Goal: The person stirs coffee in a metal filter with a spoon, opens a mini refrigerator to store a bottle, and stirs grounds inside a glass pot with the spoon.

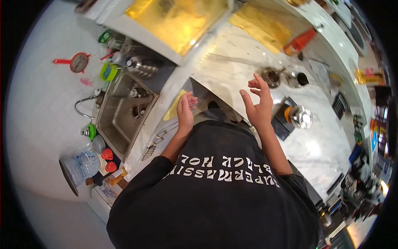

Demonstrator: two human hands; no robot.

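My left hand (186, 108) is raised in front of my black shirt (224, 199), empty, with its fingers apart. It is nearest to a yellow sheet (174, 108) beside the sink counter. My right hand (258, 103) hangs over the edge of the marble counter (224, 68), fingers spread and thumb apart, with nothing in it. Just beyond its fingertips stands a dark-filled glass vessel (272, 77). Next to that is a metal pitcher (297, 79). Right of my right wrist, a glass jar with a shiny lid (302, 117) stands by a black tray (282, 129).
At the left, a steel sink (120, 118) holds a few cups. A red strainer (79, 62) hangs on the wall. A large water bottle (81, 166) stands at the lower left. An orange-red bottle (299, 42) stands at the back right, near a golden mat (261, 27).
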